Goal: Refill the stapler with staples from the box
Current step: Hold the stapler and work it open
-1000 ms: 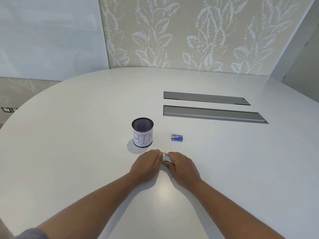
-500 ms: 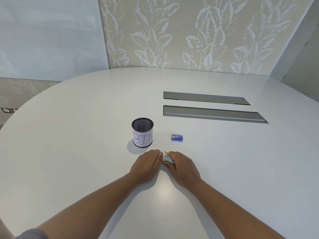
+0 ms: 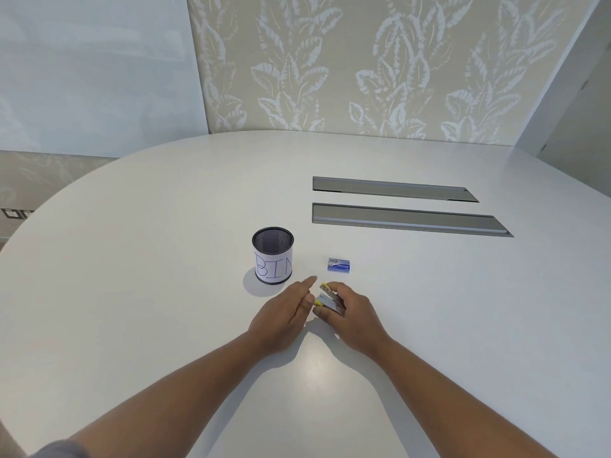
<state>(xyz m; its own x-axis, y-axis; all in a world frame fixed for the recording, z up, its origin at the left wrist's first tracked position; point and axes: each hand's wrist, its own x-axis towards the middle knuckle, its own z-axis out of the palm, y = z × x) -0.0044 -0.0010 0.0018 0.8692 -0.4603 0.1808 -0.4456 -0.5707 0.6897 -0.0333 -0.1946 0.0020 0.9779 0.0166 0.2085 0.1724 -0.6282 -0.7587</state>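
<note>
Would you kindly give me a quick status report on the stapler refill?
Right hand grips the stapler, opened. Left hand open beside it, fingers extended. Staple box untouched on table, closed. Nothing in the way.

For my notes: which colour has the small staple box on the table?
Blue, with a lighter printed label; the staple box shows best in the head view.

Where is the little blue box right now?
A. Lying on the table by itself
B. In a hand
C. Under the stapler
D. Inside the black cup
A: the little blue box lies alone on the table, beyond the right hand holding the stapler.
</note>
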